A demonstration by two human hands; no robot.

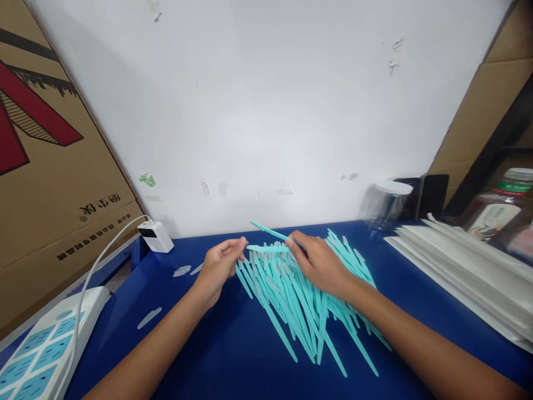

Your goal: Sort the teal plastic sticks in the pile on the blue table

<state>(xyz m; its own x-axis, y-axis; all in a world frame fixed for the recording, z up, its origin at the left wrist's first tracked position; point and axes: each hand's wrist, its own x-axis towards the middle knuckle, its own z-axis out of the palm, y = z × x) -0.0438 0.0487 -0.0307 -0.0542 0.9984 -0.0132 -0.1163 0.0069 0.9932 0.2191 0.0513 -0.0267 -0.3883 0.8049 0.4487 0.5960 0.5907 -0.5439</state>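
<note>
At frame centre a stick (266, 248) was pinched by its ends between left hand (219, 266) and right hand (318, 264), fingers closed. So lightly held, apparently, it could be dropped into the pile (300, 303).

Some teal sticks (291, 300) beneath right hand (320, 264)

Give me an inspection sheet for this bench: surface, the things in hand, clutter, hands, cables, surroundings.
Surface: blue table, with a few pale slips lying on it.
Job's things: pile of teal sticks; one teal stick held above it.
Clutter: clear jar, dark phone, stack of white packets, bottle.
Hands: left hand pinches the teal stick's left end; right hand grips the other end, with a second stick jutting from it.
Cables: white cable runs from the charger over the power strip.
Surroundings: white wall; cardboard box on the left.
</note>
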